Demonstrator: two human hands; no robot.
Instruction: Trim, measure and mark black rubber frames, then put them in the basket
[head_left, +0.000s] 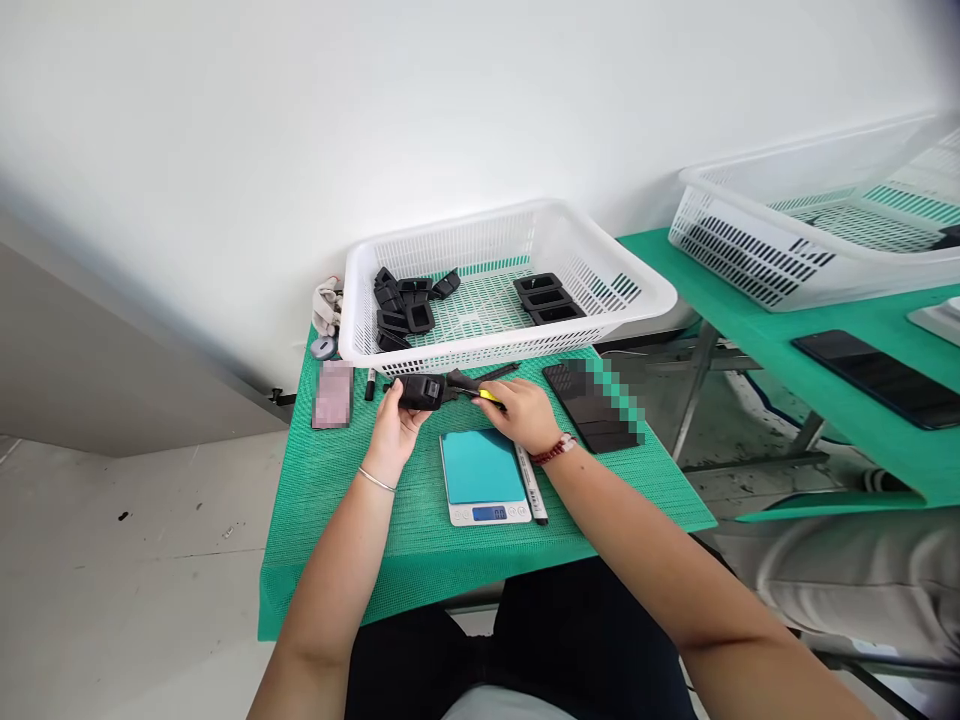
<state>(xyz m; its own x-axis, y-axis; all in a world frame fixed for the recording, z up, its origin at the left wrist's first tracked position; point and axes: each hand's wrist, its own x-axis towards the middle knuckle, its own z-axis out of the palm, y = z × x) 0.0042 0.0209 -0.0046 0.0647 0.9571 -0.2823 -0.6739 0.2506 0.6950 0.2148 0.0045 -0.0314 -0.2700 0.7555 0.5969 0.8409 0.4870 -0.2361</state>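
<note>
My left hand [395, 428] is closed around a black molded plastic part [421, 392], lifted over the near side of the basket. My right hand [526, 410] grips a slim yellow-handled tool [491, 398], whose thin tip points left toward the part; whether they touch I cannot tell. Dark scraps [495, 376] lie on the table just beyond my right hand. Below both hands sits a small digital scale [484, 470] with a blue-green plate and a lit display. A white marker [531, 488] lies along its right side.
A white plastic basket [510, 358] at the back holds several black parts [405, 305] on the left and stacked black frames [551, 298] on the right. A dark phone-like slab [600, 420], partly pixelated, lies at right. Another table carries a basket [750, 250] and phone [877, 375].
</note>
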